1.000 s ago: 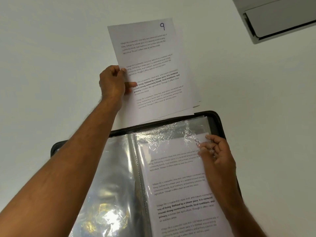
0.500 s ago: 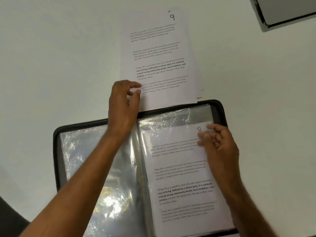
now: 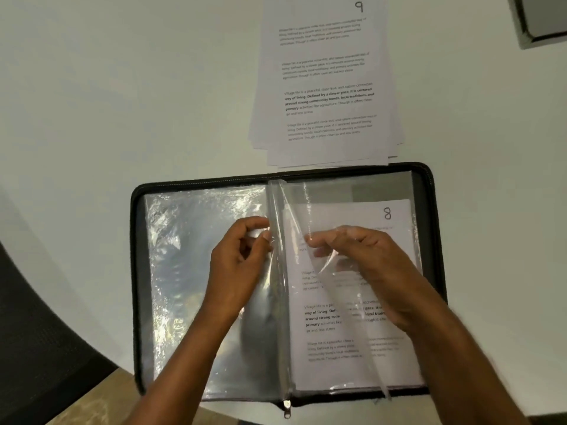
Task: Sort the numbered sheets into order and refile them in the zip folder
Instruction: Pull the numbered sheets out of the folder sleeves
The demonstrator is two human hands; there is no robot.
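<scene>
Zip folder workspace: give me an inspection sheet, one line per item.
Surface: white table, its curved edge at lower left.
Job's things: zip folder open flat; sheet 8 in a right-side sleeve; loose stack beyond the folder, sheet 9 on top.
Clutter: grey-edged object at top right, cut off by the frame.
Hands: left hand pinches a clear sleeve at the spine; right hand has fingers under a lifted sleeve.
Cables: nothing seen.
Surroundings: dark chair, tan floor.

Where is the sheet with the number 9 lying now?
In the head view, sheet 9 lies on top of a loose paper stack on the white table, just beyond the far edge of the open zip folder, above its right half.
</scene>
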